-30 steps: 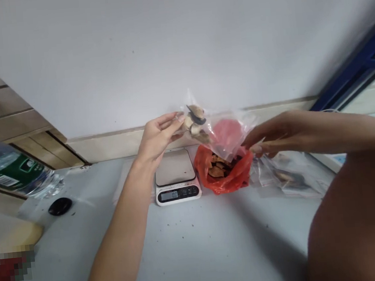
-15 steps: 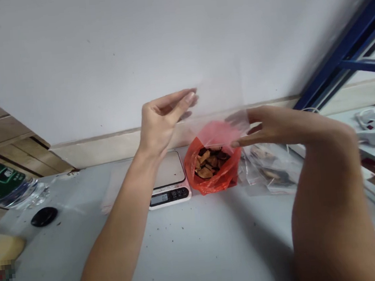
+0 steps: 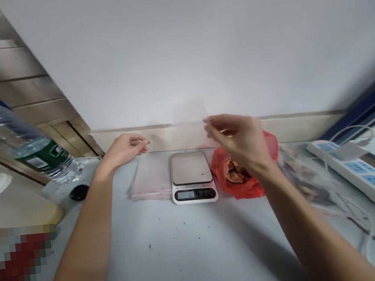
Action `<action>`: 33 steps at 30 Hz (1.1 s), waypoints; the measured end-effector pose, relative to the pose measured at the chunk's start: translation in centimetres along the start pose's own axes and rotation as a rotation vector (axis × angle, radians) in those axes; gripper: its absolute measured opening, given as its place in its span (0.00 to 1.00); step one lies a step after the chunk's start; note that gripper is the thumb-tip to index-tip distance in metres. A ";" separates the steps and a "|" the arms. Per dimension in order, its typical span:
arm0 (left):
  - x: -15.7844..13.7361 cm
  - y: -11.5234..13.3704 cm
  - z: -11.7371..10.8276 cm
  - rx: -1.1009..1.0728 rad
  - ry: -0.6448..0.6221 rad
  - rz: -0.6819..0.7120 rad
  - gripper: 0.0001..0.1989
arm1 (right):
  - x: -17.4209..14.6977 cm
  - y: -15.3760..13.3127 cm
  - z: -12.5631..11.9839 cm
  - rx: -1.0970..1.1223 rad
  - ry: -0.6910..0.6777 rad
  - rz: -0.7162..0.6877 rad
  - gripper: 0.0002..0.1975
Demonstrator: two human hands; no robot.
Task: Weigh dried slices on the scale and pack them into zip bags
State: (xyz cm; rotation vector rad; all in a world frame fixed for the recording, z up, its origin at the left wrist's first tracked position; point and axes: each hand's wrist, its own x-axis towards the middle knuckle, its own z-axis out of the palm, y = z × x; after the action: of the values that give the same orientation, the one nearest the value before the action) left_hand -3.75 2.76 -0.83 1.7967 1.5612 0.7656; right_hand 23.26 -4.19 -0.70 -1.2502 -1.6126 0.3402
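Note:
My right hand (image 3: 238, 137) pinches a clear plastic bag (image 3: 189, 129) at its right edge, holding it upright above the kitchen scale (image 3: 192, 168). The bag is faint against the wall. My left hand (image 3: 125, 148) hovers apart from the bag with fingers curled together, and nothing shows in them. Below and right of it lies a stack of clear plastic bags (image 3: 153, 174) with pinkish edges. The scale display reads 0.0. Partly behind my right hand and wrist stands an open red plastic bag (image 3: 222, 172) with brown dried slices (image 3: 237, 173) inside.
A water bottle (image 3: 48, 156) with a green label is at the left, near a black oval object (image 3: 79, 193). Filled clear packets (image 3: 311, 186) lie right of the red bag. A white power strip (image 3: 359, 174) and cables sit farther right. Dark crumbs dot the tabletop (image 3: 172, 257).
My left hand has come away from the clear bag and moved left. My right hand keeps the bag, now above the scale. The view has shifted left.

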 end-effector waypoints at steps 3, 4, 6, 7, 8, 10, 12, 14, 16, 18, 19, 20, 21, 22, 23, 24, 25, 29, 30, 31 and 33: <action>0.3 -2.6 -2.0 0.113 -0.045 -0.100 0.10 | -0.7 -1.8 4.6 -0.273 -0.132 -0.263 0.15; 0.4 -3.3 -2.5 0.137 -0.055 -0.116 0.10 | -1.1 -2.5 6.0 -0.374 -0.230 -0.329 0.16; 0.5 -4.3 -3.3 0.197 -0.044 -0.124 0.10 | -1.9 -3.6 8.6 -0.556 -0.483 -0.415 0.18; 0.5 -4.5 -3.5 0.234 -0.027 -0.116 0.09 | -2.4 -3.9 9.8 -0.623 -0.611 -0.439 0.19; 0.5 -4.6 -3.6 0.272 -0.009 -0.099 0.08 | -2.9 -4.1 10.7 -0.669 -0.725 -0.458 0.18; 0.4 -4.4 -3.2 0.335 0.002 -0.042 0.06 | -4.0 -3.9 12.1 -0.705 -0.888 -0.481 0.16; 0.4 -3.9 -2.1 0.371 -0.092 0.032 0.08 | -4.8 -3.2 12.9 -0.700 -0.967 -0.489 0.14; 0.5 -3.4 -0.7 0.407 -0.248 0.082 0.13 | -5.3 -2.4 13.1 -0.690 -0.997 -0.494 0.13; 0.5 -3.2 0.7 0.467 -0.366 0.090 0.19 | -5.5 -1.9 13.0 -0.697 -1.005 -0.492 0.13; 0.5 -3.2 2.1 0.538 -0.423 0.070 0.25 | -5.6 -1.8 13.0 -0.712 -1.010 -0.495 0.14; 0.4 -3.2 2.7 0.575 -0.434 0.054 0.28 | -5.7 -1.8 13.0 -0.711 -1.010 -0.500 0.14; 0.3 -3.2 3.3 0.613 -0.438 0.036 0.29 | -5.8 -1.8 13.0 -0.700 -1.008 -0.504 0.14; 0.1 -3.1 3.7 0.650 -0.437 0.018 0.29 | -5.9 -1.8 13.0 -0.682 -1.003 -0.502 0.14; 0.0 -2.9 4.1 0.685 -0.436 0.001 0.29 | -5.9 -1.9 12.9 -0.658 -0.998 -0.491 0.13; -0.2 -2.7 4.4 0.717 -0.433 -0.013 0.28 | -5.9 -1.9 12.7 -0.624 -1.004 -0.472 0.13; -0.3 -2.5 4.6 0.745 -0.432 -0.025 0.28 | -5.8 -2.1 12.2 -0.579 -1.019 -0.449 0.13; -0.4 -2.2 4.7 0.768 -0.434 -0.033 0.28 | -5.5 -2.2 11.5 -0.523 -1.040 -0.426 0.13; -0.9 -0.6 3.9 0.801 -0.450 -0.006 0.32 | -3.6 -3.0 5.9 -0.242 -1.037 -0.330 0.14; -1.0 -0.1 3.7 0.796 -0.455 0.021 0.33 | -3.0 -3.1 3.9 -0.208 -1.029 -0.294 0.13; -1.2 0.5 3.5 0.782 -0.451 0.065 0.32 | -2.4 -3.0 1.9 -0.205 -1.003 -0.253 0.12; -1.6 1.7 3.4 0.720 -0.420 0.188 0.29 | -1.3 -2.4 -2.4 -0.268 -0.818 -0.109 0.13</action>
State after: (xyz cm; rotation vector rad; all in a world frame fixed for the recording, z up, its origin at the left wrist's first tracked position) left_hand -0.23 0.69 -1.70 2.4338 1.4841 -0.1508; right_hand 23.85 -7.17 1.40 -1.2907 -2.4763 0.6359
